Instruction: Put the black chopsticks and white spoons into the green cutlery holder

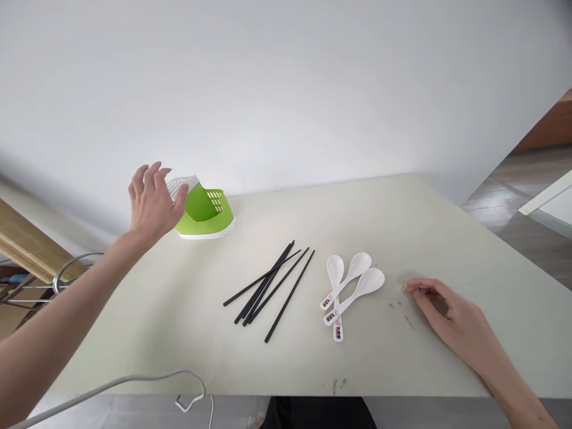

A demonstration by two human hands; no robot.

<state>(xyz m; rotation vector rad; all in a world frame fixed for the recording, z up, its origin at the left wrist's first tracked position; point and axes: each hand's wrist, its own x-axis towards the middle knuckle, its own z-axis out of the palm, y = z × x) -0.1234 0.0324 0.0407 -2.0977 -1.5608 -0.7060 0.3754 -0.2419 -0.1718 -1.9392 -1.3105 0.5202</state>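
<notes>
At the table's back left, my left hand (154, 199) is raised with its fingers apart and holds nothing. Close beside it, partly hidden by the thumb, is a green and white plastic holder (208, 225) with a slatted white top and slots in its side. My right hand (451, 319) rests on the table at the right, thumb and fingertips together, with nothing visible in them. To its left, three white spoons (369, 281) lie crossed over one another, with printed marks on their handles. Several black chopsticks (288, 304) lie loosely fanned out left of the spoons.
The pale table (179, 333) stands against a white wall (290, 89). A grey cable (134, 378) loops across the front left edge, with a white hooked piece below it. At far left is a metal wire rack (56, 286) beside a cardboard-coloured board (36, 238).
</notes>
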